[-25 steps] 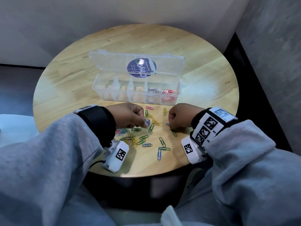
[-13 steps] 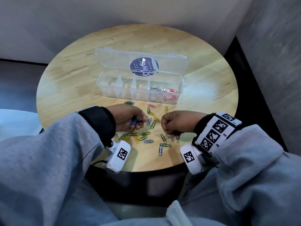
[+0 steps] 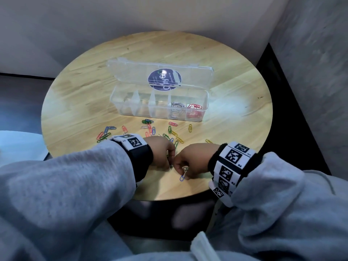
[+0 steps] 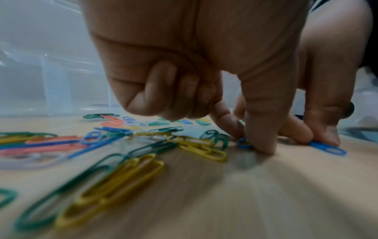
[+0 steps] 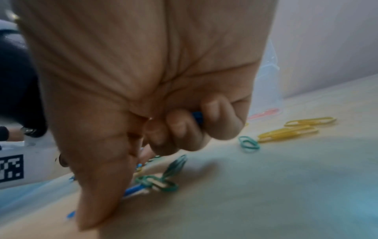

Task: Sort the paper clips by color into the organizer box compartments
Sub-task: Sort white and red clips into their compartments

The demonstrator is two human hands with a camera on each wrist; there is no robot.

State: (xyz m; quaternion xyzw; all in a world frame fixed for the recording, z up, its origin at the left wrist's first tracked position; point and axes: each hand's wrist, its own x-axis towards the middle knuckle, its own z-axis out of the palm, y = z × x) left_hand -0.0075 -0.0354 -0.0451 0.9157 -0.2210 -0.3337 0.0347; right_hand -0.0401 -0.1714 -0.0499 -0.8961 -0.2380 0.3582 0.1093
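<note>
Much of both grips stays hidden or smeared

From the head view the left hand (image 3: 162, 151) covers its own fingertips and some loose clips (image 3: 169, 131). In the right wrist view, curled fingers (image 5: 184, 127) hide all but one end of a blue clip (image 5: 198, 116), and the box (image 5: 267, 64) is a cut-off blur. The near clips (image 4: 114, 181) in the left wrist view are smeared.

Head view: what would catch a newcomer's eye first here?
The scatter of coloured paper clips on the round wooden table, in front of the open clear organizer box. Both hands meet near the table's front edge: the left hand picks at a blue clip, and the right hand pinches another blue clip.
</note>
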